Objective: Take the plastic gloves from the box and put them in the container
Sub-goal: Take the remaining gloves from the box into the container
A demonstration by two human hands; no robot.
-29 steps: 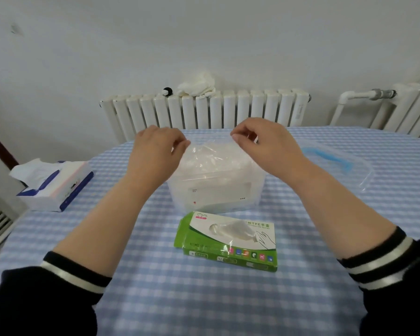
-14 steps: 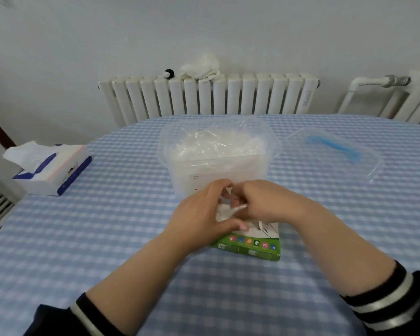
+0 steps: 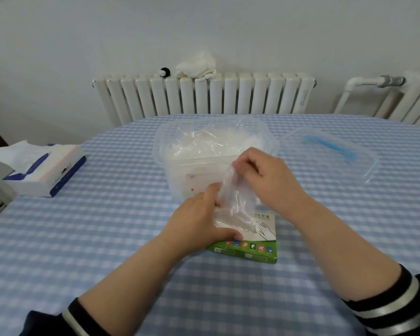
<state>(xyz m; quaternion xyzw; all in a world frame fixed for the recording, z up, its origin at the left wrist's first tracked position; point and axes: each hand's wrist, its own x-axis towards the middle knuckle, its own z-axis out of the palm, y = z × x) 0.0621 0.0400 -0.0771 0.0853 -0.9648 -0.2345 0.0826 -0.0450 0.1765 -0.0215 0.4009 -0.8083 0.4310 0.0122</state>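
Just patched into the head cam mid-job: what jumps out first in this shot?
At centre, the right hand pinches a clear plastic glove and draws it up out of the green glove box, which the left hand presses down. Just behind stands the clear container, open and heaped with gloves, its lid with a blue handle lying to the right on the checked tablecloth.

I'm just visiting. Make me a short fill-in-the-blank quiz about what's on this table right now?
1. The right hand pinches a clear plastic ___ above the green box.
2. The left hand rests on the ___ box.
3. The lid with the ___ handle lies right of the container.
4. Far left sits a ___ box.

Missing words: glove; green; blue; tissue
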